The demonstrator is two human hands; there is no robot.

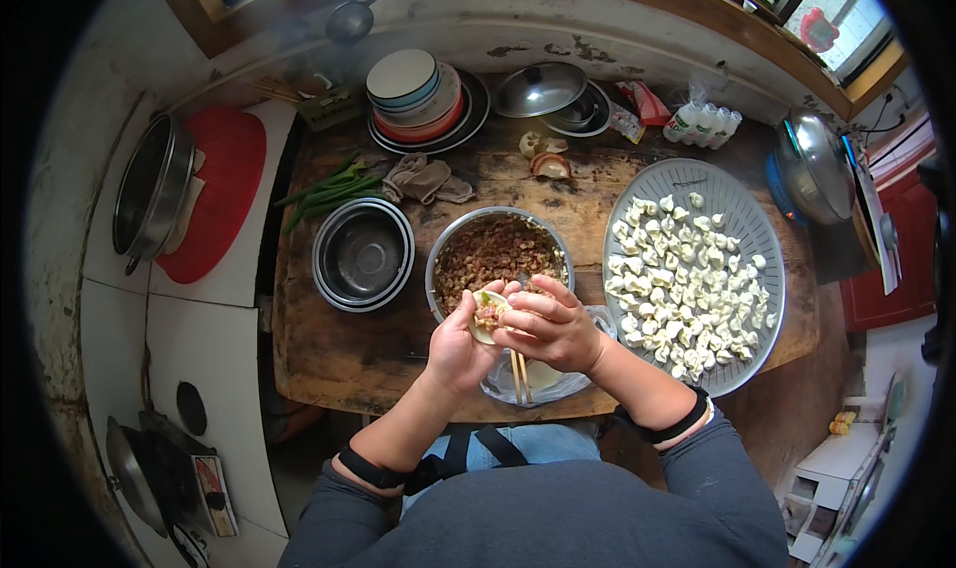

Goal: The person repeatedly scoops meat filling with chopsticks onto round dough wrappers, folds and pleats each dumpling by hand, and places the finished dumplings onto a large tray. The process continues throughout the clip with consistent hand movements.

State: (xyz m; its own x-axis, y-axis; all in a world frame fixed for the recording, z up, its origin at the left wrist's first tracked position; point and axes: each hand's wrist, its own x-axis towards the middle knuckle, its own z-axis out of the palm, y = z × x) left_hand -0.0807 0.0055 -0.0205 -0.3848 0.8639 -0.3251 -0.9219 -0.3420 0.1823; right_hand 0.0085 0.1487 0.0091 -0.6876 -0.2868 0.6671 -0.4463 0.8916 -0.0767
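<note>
My left hand point(459, 351) holds a round dough wrapper point(482, 335) with filling on it, near the front rim of a metal bowl. My right hand point(553, 329) is beside it, its fingers touching the wrapper's right edge; a pair of chopsticks point(521, 377) sticks out below this hand. The metal bowl point(569, 258) holds minced filling point(493, 251). Under the chopsticks lies a clear plastic bag point(571, 387) with pale wrappers partly visible. To the right, a large oval grey tray point(698, 176) carries many folded dumplings point(672, 284).
Nested metal bowls point(364, 258) stand left of the filling, near green onions point(328, 191) and a crumpled cloth point(426, 180). Behind are stacked plates and bowls point(414, 105), a metal lid point(541, 90), small bottles point(702, 125) and an onion piece point(550, 166). A covered pan point(814, 168) stands right.
</note>
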